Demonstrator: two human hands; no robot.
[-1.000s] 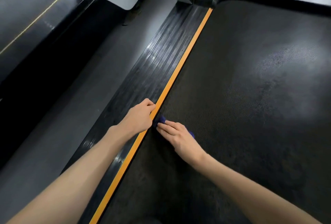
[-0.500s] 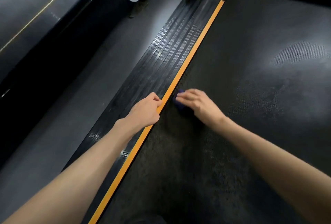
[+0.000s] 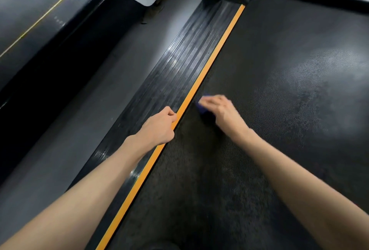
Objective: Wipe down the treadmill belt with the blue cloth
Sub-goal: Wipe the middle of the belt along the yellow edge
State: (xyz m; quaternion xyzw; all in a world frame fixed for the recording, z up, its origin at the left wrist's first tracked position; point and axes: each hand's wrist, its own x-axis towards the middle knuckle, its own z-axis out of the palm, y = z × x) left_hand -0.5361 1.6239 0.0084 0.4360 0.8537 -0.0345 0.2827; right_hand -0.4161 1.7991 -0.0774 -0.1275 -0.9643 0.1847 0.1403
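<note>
While the left hand [image 3: 157,128] rests fisted on the strip [image 3: 207,66], the cloth [image 3: 203,111] lies beneath the flat-fingered grip of the right hand [image 3: 221,110].

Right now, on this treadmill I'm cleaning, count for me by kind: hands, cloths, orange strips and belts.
Hands: 2, left hand and right hand
Blue cloth: 1
Orange strip: 1
Treadmill belt: 1
Total: 5
</note>
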